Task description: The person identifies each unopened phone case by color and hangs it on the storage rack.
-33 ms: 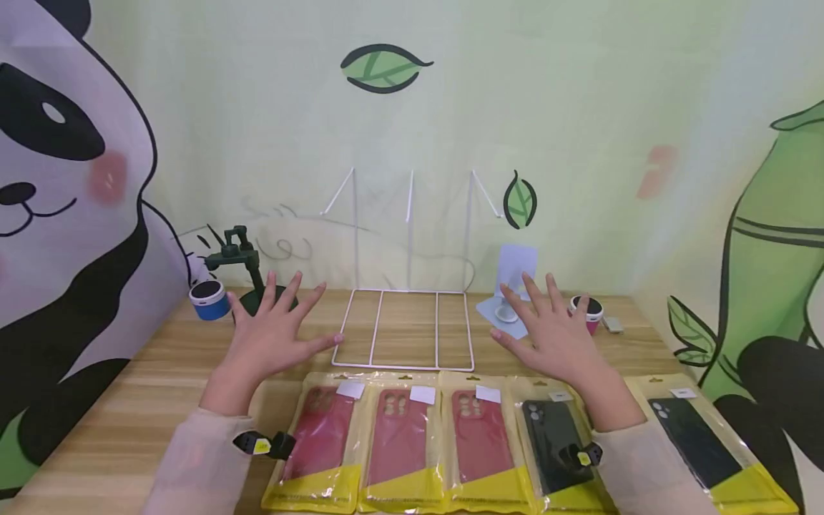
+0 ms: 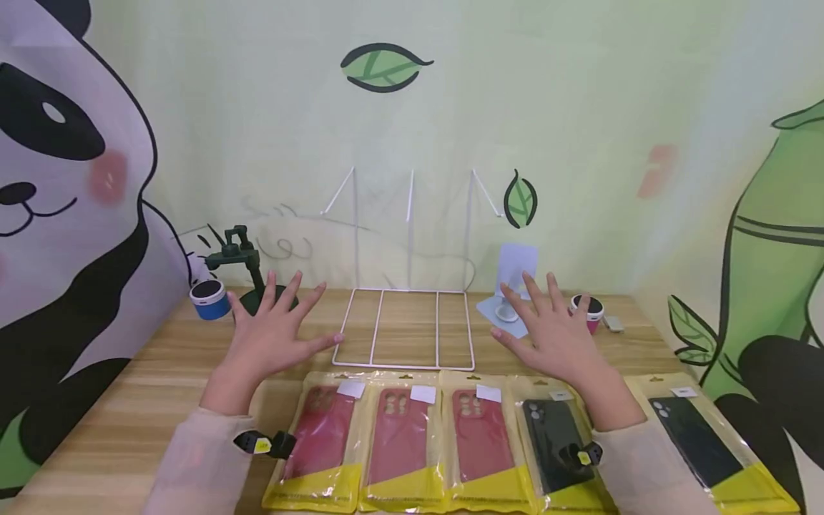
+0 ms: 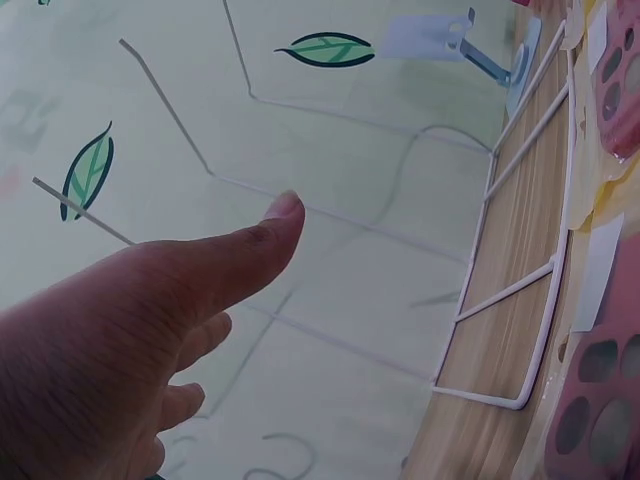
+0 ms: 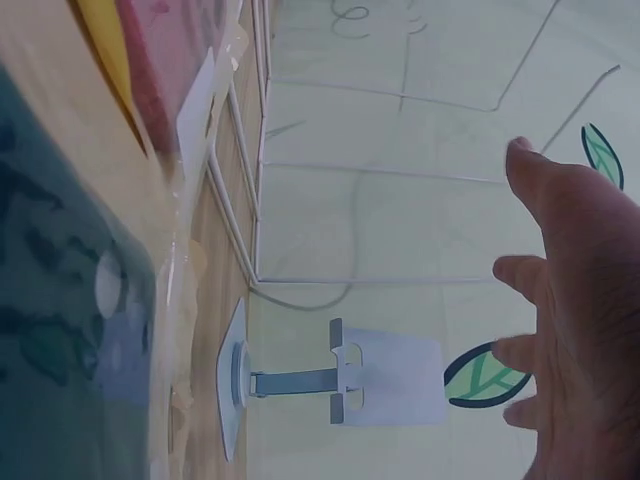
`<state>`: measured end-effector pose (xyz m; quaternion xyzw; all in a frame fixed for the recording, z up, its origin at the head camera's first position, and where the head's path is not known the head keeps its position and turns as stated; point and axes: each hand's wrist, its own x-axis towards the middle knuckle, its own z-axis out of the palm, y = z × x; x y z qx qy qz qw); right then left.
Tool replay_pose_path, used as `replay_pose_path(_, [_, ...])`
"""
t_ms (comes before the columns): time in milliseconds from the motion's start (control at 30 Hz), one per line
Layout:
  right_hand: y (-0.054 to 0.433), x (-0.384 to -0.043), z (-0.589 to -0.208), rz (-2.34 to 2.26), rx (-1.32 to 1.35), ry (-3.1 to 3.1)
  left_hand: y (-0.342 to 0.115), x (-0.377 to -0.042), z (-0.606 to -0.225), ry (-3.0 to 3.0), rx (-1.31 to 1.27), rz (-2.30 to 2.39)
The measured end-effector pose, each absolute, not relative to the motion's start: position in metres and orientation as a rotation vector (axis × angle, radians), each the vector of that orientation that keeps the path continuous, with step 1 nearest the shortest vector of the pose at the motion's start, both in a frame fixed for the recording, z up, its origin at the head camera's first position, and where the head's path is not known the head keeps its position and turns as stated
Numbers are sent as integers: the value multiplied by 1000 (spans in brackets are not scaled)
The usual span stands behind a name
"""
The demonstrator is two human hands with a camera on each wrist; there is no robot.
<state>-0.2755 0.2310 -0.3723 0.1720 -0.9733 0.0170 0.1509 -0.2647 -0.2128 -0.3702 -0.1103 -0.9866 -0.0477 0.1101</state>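
Left hand (image 2: 273,340) and right hand (image 2: 556,340) are hovering empty, fingers standing apart
White wire rack (image 2: 410,291) is showing between them, long uprights rising, left hand looking nearer

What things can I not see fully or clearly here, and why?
Head: base of dark stand, partly behind left hand.
Head: pink-and-white cylinder, partly behind right hand.
Head: any print on white labels, too small.
Left wrist: lower pink case, cut by right edge.

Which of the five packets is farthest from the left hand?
The far-right packet, dark-cased; the other four, three of them red-cased, lie nearer the left hand.
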Motion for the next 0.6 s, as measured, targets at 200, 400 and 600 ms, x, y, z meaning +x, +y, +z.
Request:
replay_pose_path(200, [230,-275,-374,35,458,-2786,-216,-264,-370,-2909,-302,-117])
replay_pose_path(400, [229,-275,-380,42,461,-2804,-217,-262,-371,-2929,-280,-72])
replay_pose_path(600, [226,-275,-378,77,495,-2775,-219,-270,-375,-2946,-385,-281])
